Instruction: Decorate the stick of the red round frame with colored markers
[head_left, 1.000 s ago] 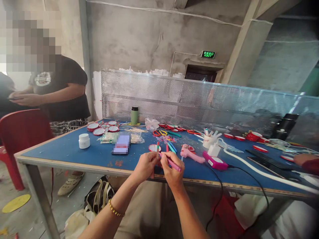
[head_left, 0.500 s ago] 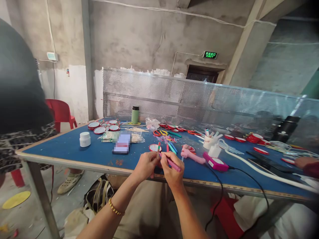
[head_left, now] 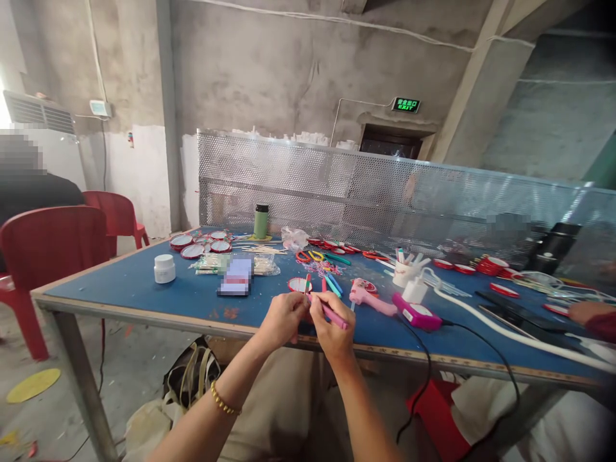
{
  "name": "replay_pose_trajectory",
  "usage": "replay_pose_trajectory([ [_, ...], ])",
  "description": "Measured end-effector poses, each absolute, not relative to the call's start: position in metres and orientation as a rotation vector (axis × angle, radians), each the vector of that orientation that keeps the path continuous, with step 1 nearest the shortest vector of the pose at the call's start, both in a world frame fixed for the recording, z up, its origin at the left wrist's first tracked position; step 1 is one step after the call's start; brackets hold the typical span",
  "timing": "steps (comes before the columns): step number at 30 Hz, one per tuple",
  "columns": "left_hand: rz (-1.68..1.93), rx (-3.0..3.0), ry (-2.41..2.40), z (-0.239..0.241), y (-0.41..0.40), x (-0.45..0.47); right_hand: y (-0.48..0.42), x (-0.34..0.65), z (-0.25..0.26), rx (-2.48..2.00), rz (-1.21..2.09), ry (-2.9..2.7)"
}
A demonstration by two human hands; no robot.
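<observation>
Both my hands meet at the near edge of the blue table [head_left: 120, 289]. My left hand [head_left: 283, 319] is closed round a thin stick with a red and green tip [head_left: 307, 284] that points upward. My right hand [head_left: 333, 331] is closed on a pink stick [head_left: 332, 314] that slants down to the right. The fingertips of both hands touch where the two sticks meet. A small red-rimmed round piece [head_left: 297, 285] lies on the table just beyond my hands. More coloured sticks [head_left: 331, 285] lie beside it.
A pink glue gun [head_left: 370, 298], a pink power block [head_left: 418, 313] with a black cord, a white cup of sticks [head_left: 400, 272], a white jar [head_left: 164, 269], a green bottle [head_left: 260, 222] and red-rimmed discs [head_left: 199, 246] lie about. Red chairs [head_left: 48, 250] stand left. Another person's hand [head_left: 584, 312] rests far right.
A person standing at the table's left end has passed out of view, uncovering the red chairs. My hands and the two sticks have stayed in place.
</observation>
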State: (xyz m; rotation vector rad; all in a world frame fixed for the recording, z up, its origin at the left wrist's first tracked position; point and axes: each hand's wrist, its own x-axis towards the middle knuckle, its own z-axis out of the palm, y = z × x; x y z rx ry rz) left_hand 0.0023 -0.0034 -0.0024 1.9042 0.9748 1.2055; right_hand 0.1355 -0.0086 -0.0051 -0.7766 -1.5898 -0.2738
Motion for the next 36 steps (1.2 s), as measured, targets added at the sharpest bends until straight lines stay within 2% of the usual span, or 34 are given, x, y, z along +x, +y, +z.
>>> replay_pose_trajectory([
  [36,1.213,1.875,1.013,-0.0012,-0.0036,0.0034,-0.0078,0.1357,-0.0057,-0.788,-0.287,-1.574],
])
